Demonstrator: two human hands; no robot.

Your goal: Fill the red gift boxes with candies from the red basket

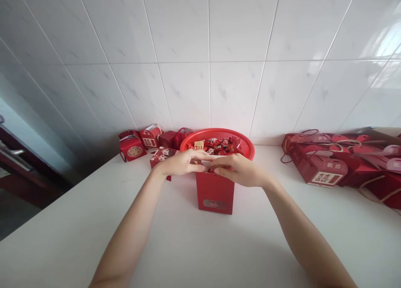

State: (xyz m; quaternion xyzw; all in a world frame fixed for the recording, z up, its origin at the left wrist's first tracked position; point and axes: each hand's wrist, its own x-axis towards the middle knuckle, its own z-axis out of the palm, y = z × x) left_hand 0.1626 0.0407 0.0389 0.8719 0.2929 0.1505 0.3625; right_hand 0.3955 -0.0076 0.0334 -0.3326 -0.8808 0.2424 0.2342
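A tall red box (215,192) with a small clear window near its base stands upright on the white table. My left hand (184,162) is at the box's top left edge, and my right hand (239,170) is at its top right. The fingers of both hands meet over the opening; whether they pinch a flap or something inside is hidden. Small red pieces show between the hands. Right behind the box sits a red plastic basket (250,148) holding several wrapped sweets (223,144).
Small red gift boxes (133,148) stand at the back left, with a patterned box (163,154) beside the basket. Several larger red boxes with cord handles (327,169) are grouped at the right. A tiled wall (232,91) rises behind the white table (94,225).
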